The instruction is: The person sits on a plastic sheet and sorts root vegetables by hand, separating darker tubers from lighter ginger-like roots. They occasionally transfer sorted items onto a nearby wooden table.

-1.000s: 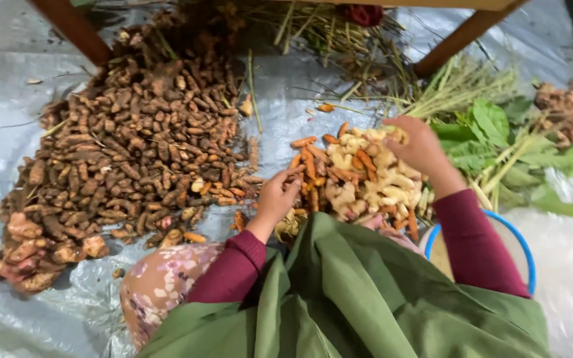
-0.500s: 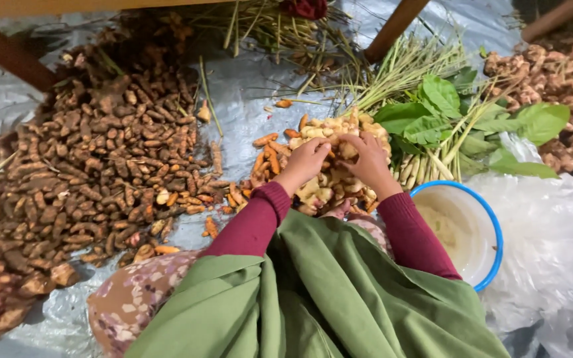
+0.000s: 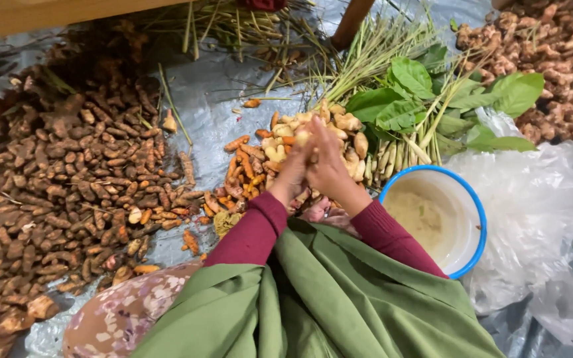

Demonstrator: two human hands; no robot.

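Note:
My left hand (image 3: 292, 174) and my right hand (image 3: 329, 166) are pressed together, palms facing, over a small heap of orange and pale roots (image 3: 250, 162). A few pale root pieces (image 3: 302, 136) show between the fingertips, clasped by both hands. Both arms wear dark red sleeves, and a green cloth (image 3: 339, 298) covers my lap below them. The heap lies on a grey plastic sheet (image 3: 213, 113).
A large pile of brown roots (image 3: 67, 179) fills the left side. A white bowl with a blue rim (image 3: 476, 209) stands by my right arm, beside a clear plastic bag (image 3: 538, 205). Green leaves and stalks (image 3: 412, 86), a knobbly root pile (image 3: 558, 59) and a wooden leg (image 3: 351, 23) lie beyond.
My hands were apart on the small heap, then came together. Now they are raised slightly and pressed palm to palm with pale roots between them. The view has shifted right.

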